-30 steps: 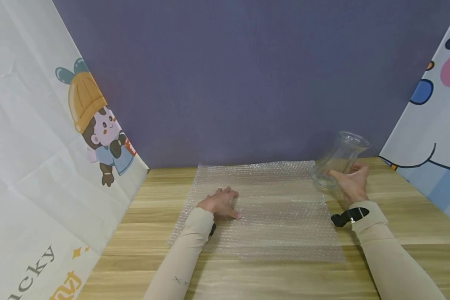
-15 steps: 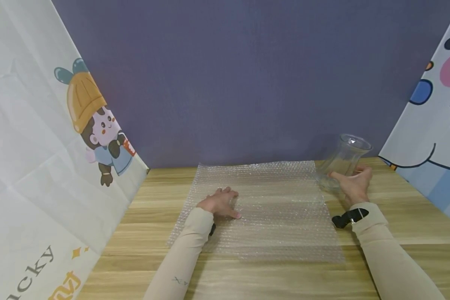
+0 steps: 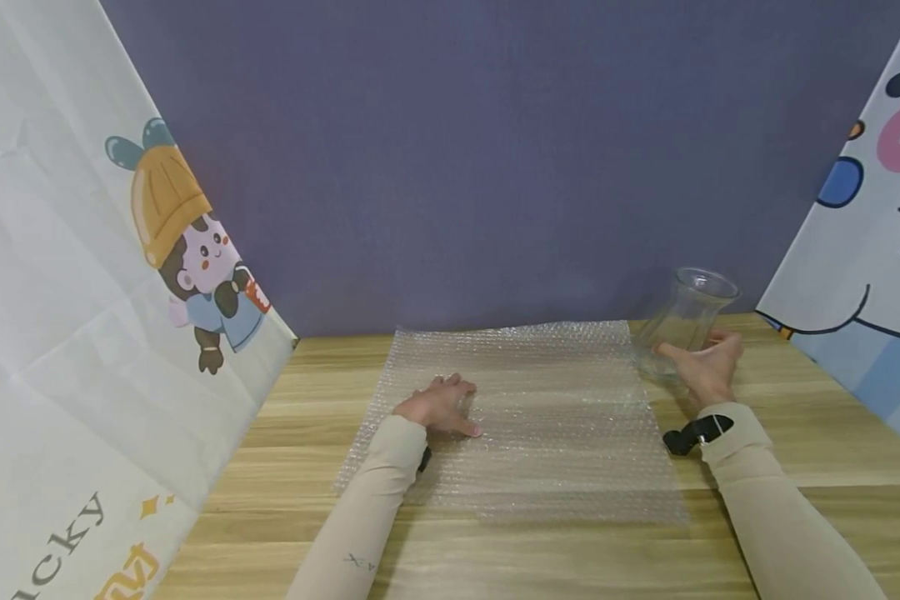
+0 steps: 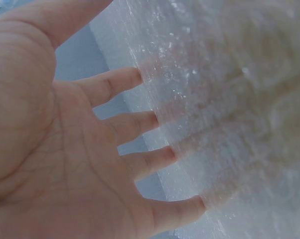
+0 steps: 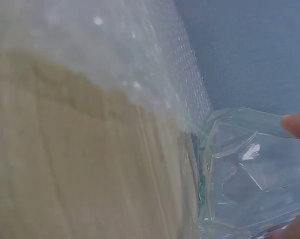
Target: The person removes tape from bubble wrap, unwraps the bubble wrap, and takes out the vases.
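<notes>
A clear glass vase (image 3: 675,325) with a flared rim stands at the right rear corner of a bubble wrap sheet (image 3: 562,433). My right hand (image 3: 708,367) grips the vase low down, thumb on the near side and fingers behind it. In the right wrist view the faceted vase base (image 5: 254,174) is down by the table and the sheet's edge. My left hand (image 3: 438,406) rests on the left part of the sheet, fingers spread. Close up, the straight fingers of that hand (image 4: 80,139) touch the bubble wrap (image 4: 239,99) with their tips.
The bubble wrap lies flat on a wood-grain table (image 3: 307,400). Behind the table rises a dark blue-purple panel (image 3: 495,167). A white printed sheet (image 3: 52,275) slopes up at the left, and another cartoon-printed sheet (image 3: 870,250) stands at the right.
The vase's base has shifted very slightly to the right, with my right hand holding it throughout. My left hand and the bubble wrap have stayed in place.
</notes>
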`<state>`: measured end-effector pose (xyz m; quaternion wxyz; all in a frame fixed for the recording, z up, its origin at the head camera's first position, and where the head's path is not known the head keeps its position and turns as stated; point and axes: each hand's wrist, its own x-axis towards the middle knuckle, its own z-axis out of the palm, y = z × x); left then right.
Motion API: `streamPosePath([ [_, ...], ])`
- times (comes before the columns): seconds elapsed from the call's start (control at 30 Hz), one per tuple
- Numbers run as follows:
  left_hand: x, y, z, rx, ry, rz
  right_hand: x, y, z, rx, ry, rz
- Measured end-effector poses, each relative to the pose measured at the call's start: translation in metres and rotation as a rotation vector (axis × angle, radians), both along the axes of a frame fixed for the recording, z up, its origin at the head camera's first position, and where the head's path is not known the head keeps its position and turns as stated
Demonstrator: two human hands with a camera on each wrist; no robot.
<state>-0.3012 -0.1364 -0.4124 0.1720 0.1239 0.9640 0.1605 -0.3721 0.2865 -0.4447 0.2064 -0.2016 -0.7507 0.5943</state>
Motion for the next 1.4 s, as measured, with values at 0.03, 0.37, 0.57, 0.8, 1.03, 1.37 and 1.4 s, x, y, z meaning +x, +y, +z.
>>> streamPosePath([
  [0.03,0.0,0.0,0.0,0.002,0.0,0.0,0.0,0.0,0.0,0.004,-0.005,-0.002],
  [0.37,-0.001,0.0,0.0,-0.002,0.0,-0.011,0.004,0.003,0.002,0.038,-0.066,0.032],
  [0.57,-0.001,0.001,0.0,-0.006,-0.003,-0.01,0.004,0.003,0.001,0.081,-0.07,0.038],
  [0.8,0.0,0.001,0.0,0.002,-0.002,-0.009,0.001,0.006,-0.003,0.138,-0.065,0.062],
  [1.03,0.0,0.001,0.001,0.01,-0.006,0.0,0.0,0.008,-0.002,0.145,-0.068,0.085],
  [1.37,0.0,0.0,0.001,0.036,-0.015,0.004,0.002,0.012,0.003,0.109,-0.117,0.146],
  [1.4,0.0,0.0,0.001,0.039,-0.015,0.004,0.003,0.012,0.003,0.113,-0.122,0.151],
])
